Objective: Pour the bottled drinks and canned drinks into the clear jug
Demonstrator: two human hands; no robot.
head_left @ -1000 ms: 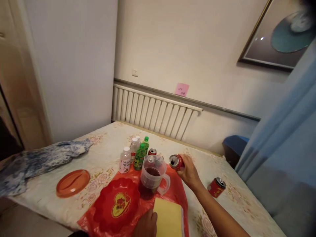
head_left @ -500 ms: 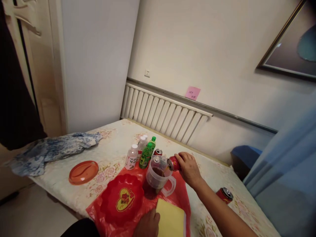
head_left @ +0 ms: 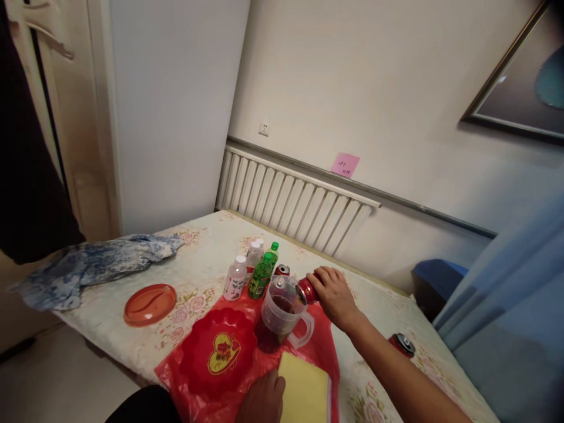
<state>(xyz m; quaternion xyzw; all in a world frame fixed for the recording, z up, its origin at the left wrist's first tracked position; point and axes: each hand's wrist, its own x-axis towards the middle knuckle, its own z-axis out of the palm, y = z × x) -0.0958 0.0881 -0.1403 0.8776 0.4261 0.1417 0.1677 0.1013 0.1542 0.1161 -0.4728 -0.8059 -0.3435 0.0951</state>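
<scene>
Flower-printed cloth covers the table in front of me, with a white radiator along the wall behind it and a pink note stuck just above. The person's right hand is closed around a red drink can, tipped so that its top leans over the rim of a clear plastic pitcher. Dark brown liquid sits inside the pitcher, which stands on a red plastic sheet, its handle turned towards the right forearm. Down at the near edge, the left hand rests with fingers curled against a yellow pad; I can't tell whether they grip it. Next to that hand lies a red scalloped dish with a yellow heart printed on its bottom. Close behind the pitcher I see an opened red can, green-capped bottles and white-capped clear bottles. Another can is partly hidden by the forearm, and an orange-red lid lies well off to the left.
</scene>
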